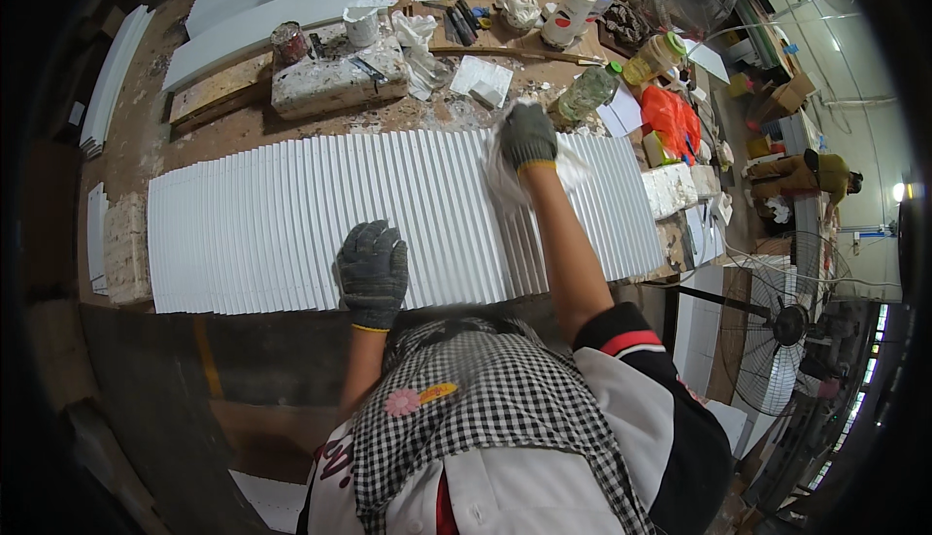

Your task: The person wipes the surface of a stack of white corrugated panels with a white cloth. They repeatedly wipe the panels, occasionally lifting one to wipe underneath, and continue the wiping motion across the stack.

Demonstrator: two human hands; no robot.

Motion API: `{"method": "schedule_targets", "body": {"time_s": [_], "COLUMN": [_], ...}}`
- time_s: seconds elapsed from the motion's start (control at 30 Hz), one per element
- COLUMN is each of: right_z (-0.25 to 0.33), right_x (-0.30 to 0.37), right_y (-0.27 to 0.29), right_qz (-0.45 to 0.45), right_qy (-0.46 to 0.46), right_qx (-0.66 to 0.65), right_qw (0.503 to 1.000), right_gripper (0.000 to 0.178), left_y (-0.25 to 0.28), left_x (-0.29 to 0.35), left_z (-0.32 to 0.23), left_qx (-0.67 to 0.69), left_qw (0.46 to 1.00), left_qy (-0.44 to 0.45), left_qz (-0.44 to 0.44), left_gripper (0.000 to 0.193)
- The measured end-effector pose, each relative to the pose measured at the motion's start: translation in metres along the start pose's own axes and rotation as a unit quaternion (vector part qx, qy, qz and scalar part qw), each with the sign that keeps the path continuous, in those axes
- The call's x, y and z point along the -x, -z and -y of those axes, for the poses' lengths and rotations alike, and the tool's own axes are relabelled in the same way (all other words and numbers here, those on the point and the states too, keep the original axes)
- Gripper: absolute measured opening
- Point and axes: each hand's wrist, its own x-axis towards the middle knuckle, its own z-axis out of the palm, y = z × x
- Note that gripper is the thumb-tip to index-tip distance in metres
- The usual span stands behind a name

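Note:
A long row of white slats (252, 219), laid side by side and slightly overlapping, spans the near part of the workbench. My left hand (373, 271), in a dark grey knitted glove, lies flat on the slats near their front edge, holding nothing. Farther right, my right hand (529, 135), gloved the same way, reaches to the far edge of the row. It grips a white cloth (504, 182), which spreads over the slats on both sides of my wrist. The fingertips of that hand are partly hidden and a little blurred.
Behind the slats stand a paint-stained white block (335, 88) with a white cup (360, 24), a greenish plastic jar (582, 96) and a red plastic bag (670, 119). White blocks flank the row. A standing fan (784, 325) is at right; another person (825, 174) bends over farther off.

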Motion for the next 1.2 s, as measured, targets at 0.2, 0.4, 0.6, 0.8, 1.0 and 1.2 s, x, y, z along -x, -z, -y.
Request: {"method": "schedule_targets", "body": {"time_s": [0.2, 0.4, 0.6, 0.8, 1.0, 1.2], "right_z": [-0.013, -0.021, -0.018, 0.010, -0.001, 0.022], "right_x": [-0.022, 0.158, 0.084, -0.025, 0.070, 0.036], "right_y": [0.049, 0.094, 0.042, 0.028, 0.054, 0.021], "right_qz": [0.121, 0.020, 0.035, 0.091, 0.081, 0.011], "right_qy": [0.025, -0.001, -0.033, 0.033, 0.011, -0.036], "right_qx": [-0.035, 0.119, 0.033, 0.033, -0.007, 0.029], "right_qw": [0.992, 0.993, 0.998, 0.995, 0.997, 0.999], "right_gripper": [0.032, 0.042, 0.024, 0.030, 0.029, 0.023], "left_y": [-0.005, -0.003, -0.004, -0.008, -0.007, -0.008], "left_x": [0.006, 0.003, 0.003, 0.006, 0.008, 0.008], "left_z": [0.006, 0.003, 0.003, 0.007, 0.007, 0.007], "left_qx": [0.015, -0.006, 0.011, 0.031, 0.027, 0.027], "left_qw": [0.999, 1.000, 1.000, 0.999, 0.999, 0.999], "left_qy": [0.005, 0.002, -0.002, 0.005, 0.020, 0.020], "left_qz": [0.029, 0.016, 0.001, 0.025, 0.036, 0.017], "left_gripper": [0.023, 0.022, 0.024, 0.024, 0.024, 0.023]}}
